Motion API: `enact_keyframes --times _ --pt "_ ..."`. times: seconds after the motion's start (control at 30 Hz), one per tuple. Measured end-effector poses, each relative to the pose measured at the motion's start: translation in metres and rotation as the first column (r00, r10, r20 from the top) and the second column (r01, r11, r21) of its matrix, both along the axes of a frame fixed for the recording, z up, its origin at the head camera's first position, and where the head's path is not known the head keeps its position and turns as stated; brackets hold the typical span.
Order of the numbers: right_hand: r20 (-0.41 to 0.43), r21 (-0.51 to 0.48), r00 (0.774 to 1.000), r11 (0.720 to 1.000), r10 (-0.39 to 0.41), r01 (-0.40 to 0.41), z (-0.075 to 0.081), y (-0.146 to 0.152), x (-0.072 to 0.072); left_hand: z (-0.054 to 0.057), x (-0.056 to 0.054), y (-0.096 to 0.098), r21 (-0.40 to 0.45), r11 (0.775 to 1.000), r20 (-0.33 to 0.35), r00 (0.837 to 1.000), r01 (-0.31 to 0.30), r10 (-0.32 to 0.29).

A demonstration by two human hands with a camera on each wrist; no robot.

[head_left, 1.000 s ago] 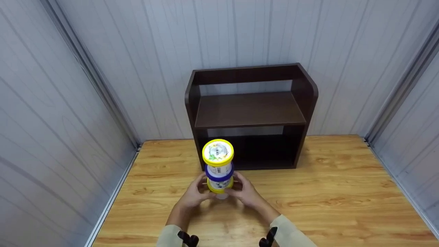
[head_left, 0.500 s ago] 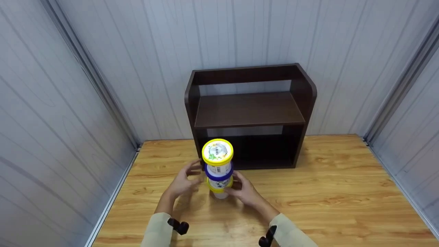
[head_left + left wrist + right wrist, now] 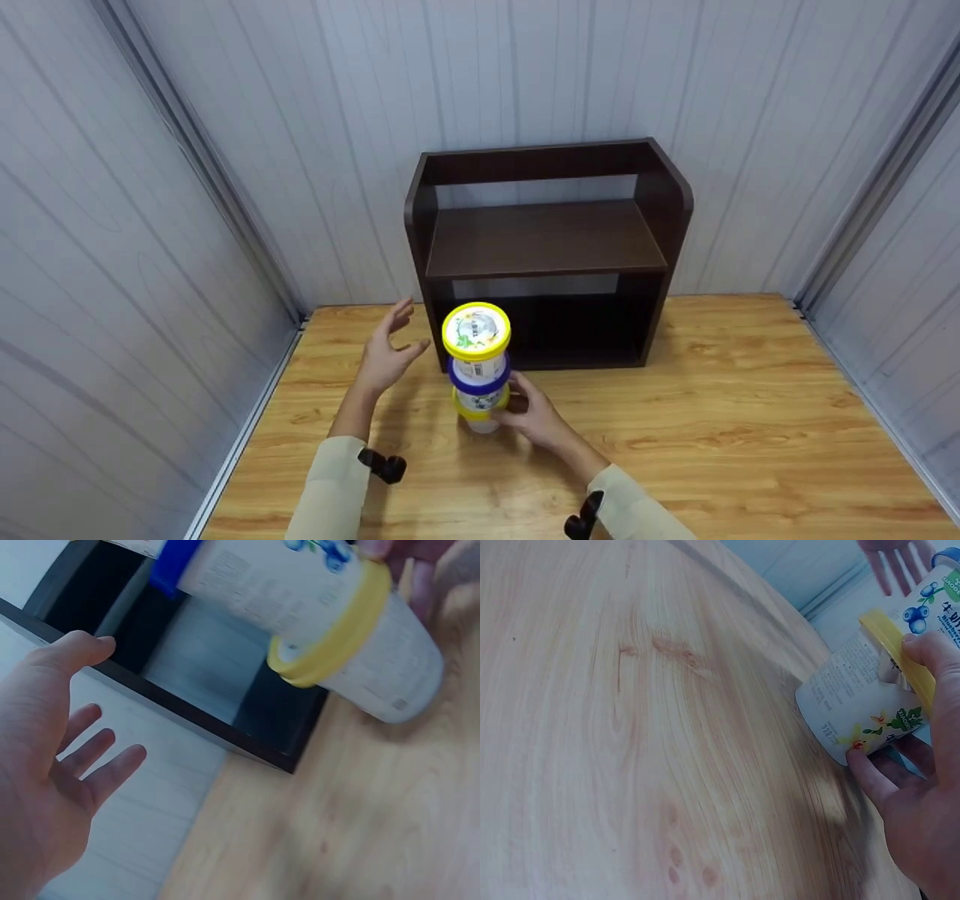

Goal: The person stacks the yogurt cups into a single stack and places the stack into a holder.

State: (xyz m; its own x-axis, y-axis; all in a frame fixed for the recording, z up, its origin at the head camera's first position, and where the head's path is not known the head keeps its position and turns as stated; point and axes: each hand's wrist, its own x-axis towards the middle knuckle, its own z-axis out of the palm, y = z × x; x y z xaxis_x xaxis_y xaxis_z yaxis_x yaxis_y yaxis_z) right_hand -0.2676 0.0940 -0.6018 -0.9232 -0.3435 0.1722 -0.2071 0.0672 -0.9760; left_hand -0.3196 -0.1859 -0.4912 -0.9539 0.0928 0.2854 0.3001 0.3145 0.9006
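Note:
Three white tubs stand in an upright stack on the wooden table: a yellow-lidded tub (image 3: 476, 331) on top, a blue-lidded tub (image 3: 480, 381) in the middle, another yellow-lidded tub (image 3: 847, 694) at the bottom. My right hand (image 3: 538, 416) curls about the right side of the lower stack, its thumb at the bottom tub's yellow lid (image 3: 891, 641) and fingers against that tub's side. Left of the stack, my left hand (image 3: 384, 361) is raised in the air, apart from the tubs, with fingers spread and nothing held. Blueberry pictures mark the middle tub (image 3: 277, 577).
Just behind the stack stands a dark brown two-tier shelf (image 3: 547, 240), its lower left front partly hidden by the tubs. Pale panelled walls (image 3: 360, 112) enclose the wooden table (image 3: 750, 420) at the back and both sides.
My left hand has let go of the stack's left side and moved left, then up and away from it. The right hand and the tubs have stayed in place.

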Motion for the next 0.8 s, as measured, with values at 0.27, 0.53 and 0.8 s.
enact_keyframes --times 0.27,0.53,0.8 --pt "0.002 -0.029 1.000 1.000 0.012 -0.012 0.002 -0.001 -0.001 0.029 -0.011 0.001 -0.011 1.000 -0.090 0.996 -0.016 0.015" --pt "-0.003 -0.017 1.000 1.000 0.001 -0.001 0.001 -0.001 -0.001 0.071 -0.013 0.010 -0.022 1.000 -0.220 0.976 -0.006 0.001" --pt "-0.012 -0.010 1.000 1.000 -0.004 0.004 0.000 -0.002 0.000 0.114 0.001 0.023 -0.024 1.000 -0.316 0.949 0.009 -0.016"
